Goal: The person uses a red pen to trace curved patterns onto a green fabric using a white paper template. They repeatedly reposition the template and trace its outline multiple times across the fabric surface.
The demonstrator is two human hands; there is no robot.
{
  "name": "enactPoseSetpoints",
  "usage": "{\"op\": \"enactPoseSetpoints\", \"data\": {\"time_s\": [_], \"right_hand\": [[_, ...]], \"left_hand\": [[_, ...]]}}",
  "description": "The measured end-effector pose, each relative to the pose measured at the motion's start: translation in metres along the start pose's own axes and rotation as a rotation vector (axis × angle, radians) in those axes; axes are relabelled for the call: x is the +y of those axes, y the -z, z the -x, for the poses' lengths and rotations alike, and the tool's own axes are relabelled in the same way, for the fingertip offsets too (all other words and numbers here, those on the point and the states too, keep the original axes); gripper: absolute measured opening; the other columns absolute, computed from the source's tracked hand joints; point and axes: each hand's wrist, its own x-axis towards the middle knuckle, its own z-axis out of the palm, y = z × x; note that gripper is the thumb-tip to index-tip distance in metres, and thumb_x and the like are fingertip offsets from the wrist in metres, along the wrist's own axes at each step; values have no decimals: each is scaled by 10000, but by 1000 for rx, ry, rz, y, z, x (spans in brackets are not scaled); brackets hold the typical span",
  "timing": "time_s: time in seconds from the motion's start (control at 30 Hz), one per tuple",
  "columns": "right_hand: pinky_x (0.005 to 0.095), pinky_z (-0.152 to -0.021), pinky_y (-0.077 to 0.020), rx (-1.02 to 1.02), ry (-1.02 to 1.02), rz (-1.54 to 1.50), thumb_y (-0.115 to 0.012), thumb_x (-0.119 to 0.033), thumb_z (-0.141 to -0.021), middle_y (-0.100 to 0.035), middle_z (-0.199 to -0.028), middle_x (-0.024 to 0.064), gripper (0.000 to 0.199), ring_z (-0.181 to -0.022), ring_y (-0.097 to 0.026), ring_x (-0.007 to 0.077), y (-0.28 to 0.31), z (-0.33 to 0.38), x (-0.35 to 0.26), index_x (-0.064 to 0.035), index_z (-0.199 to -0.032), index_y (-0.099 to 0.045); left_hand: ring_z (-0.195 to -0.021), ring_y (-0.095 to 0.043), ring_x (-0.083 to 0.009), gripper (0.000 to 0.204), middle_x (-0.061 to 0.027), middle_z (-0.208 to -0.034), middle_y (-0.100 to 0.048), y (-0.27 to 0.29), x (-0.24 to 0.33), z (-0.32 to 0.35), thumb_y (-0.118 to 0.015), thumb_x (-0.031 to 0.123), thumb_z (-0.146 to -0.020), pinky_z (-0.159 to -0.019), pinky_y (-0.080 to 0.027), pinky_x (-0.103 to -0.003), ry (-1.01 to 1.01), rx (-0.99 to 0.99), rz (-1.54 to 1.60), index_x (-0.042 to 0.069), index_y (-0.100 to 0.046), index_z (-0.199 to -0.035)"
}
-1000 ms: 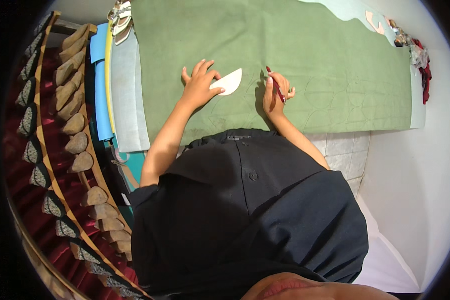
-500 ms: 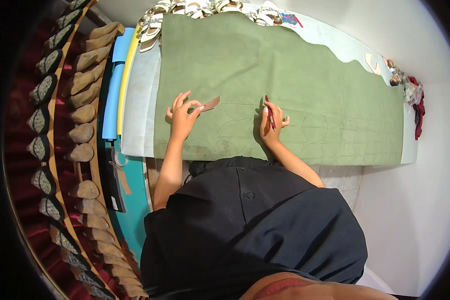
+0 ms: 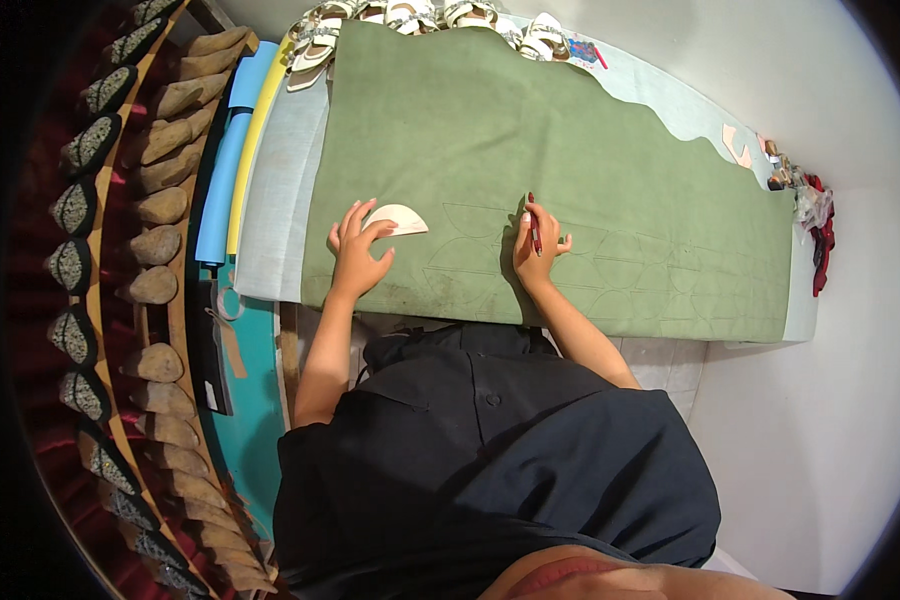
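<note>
**Half-round template being held on green suede while a red pen is being gripped**

A cream half-round template (image 3: 398, 219) is being pressed flat onto a green suede sheet (image 3: 570, 150) by the left hand (image 3: 355, 250). The fingers are being spread apart, with the fingertips resting on the template's lower left edge rather than closing around it. The template is lying near the sheet's left part, its curved side facing away from the person.

A red pen (image 3: 534, 225) is being held by the right hand (image 3: 535, 250), the grip being closed on it between thumb and fingers, with the pen pointing away from the body. The hand is resting on the suede, well apart from the template. Faint traced outlines (image 3: 660, 270) of the same half-round shape are being shown in rows across the sheet to the right of that hand.

The suede is being carried by a pale grey tabletop (image 3: 280, 200). Beside its left edge, blue and yellow rolls (image 3: 235, 150) are lying, and further left shoe lasts (image 3: 160, 205) are being stored in rows on a rack. White sandals (image 3: 410, 15) are lying along the far edge.
</note>
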Motion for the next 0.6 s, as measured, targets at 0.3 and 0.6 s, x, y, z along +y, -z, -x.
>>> {"op": "enactPoseSetpoints", "data": {"time_s": [0.3,0.6], "right_hand": [[649,-1022,-112,1,29,71,-490,-279,-968,-621,-1084,-2,223,-1135,-510,207,-5,-3,1,-179,-1142,-587],[660,-1009,-132,-12,31,125,-464,-298,-977,-628,-1065,8,250,-1121,-518,219,-5,-4,-1,-166,-1157,-577]], "left_hand": [[-1416,-275,-286,604,-115,-1493,-367,-24,1,-5,-618,487,-865,-1092,-101,-635,184,-44,-154,210,-487,-1386],[-1421,-283,-282,588,-102,-1503,-372,-16,6,1,-658,514,-818,-1095,-75,-645,33,-106,-182,234,-552,-1325]]}}
